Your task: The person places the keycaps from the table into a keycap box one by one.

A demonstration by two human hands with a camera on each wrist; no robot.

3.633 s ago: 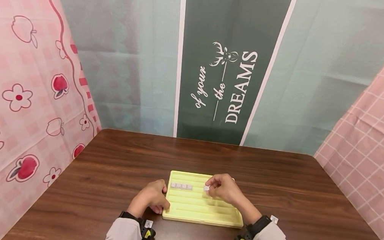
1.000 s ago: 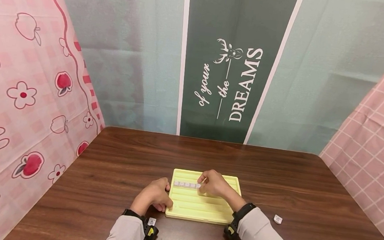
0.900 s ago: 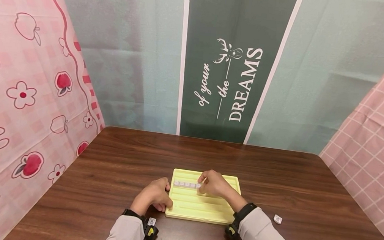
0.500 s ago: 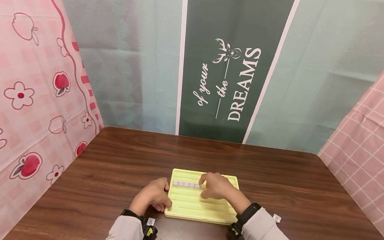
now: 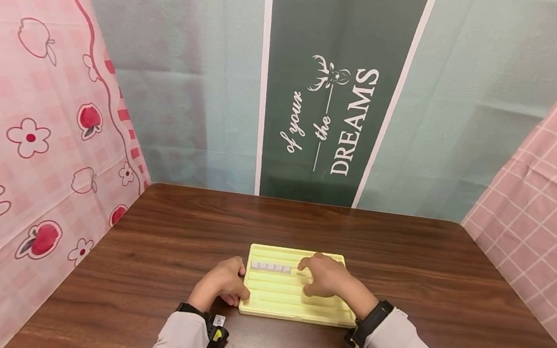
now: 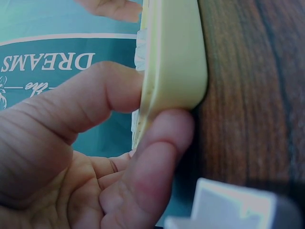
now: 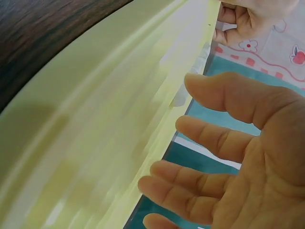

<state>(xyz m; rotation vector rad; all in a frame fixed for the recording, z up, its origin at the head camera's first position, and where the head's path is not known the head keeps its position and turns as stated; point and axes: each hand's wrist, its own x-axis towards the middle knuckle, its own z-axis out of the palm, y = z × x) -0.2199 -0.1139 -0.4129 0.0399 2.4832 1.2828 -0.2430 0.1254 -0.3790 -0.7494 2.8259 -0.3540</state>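
Note:
A shallow pale-yellow tray (image 5: 272, 301) with long ridges lies on the table. Several small whitish keycap-like blocks (image 5: 271, 267) sit side by side along one groove, from its left end toward the middle. My left hand (image 5: 221, 281) holds the tray's left side near the front corner; the left wrist view shows thumb and finger pinching the tray wall (image 6: 180, 52). Over the tray's right half is my right hand (image 5: 331, 277), fingers spread and nothing between them, a little right of the row. In the right wrist view its fingers (image 7: 205, 136) are loosely extended beside the tray.
On the brown wooden table (image 5: 180, 215), a small white piece (image 5: 399, 314) is mostly hidden by the right sleeve. Another white piece (image 5: 218, 321) with a dark mark shows beside the left wrist; whether it rests on the table is unclear. Cloth curtains (image 5: 205, 107) hang around the table.
My right hand carried a block leftward, set it at the row's right end, then let go and moved back right with fingers apart. My left hand keeps its hold on the tray.

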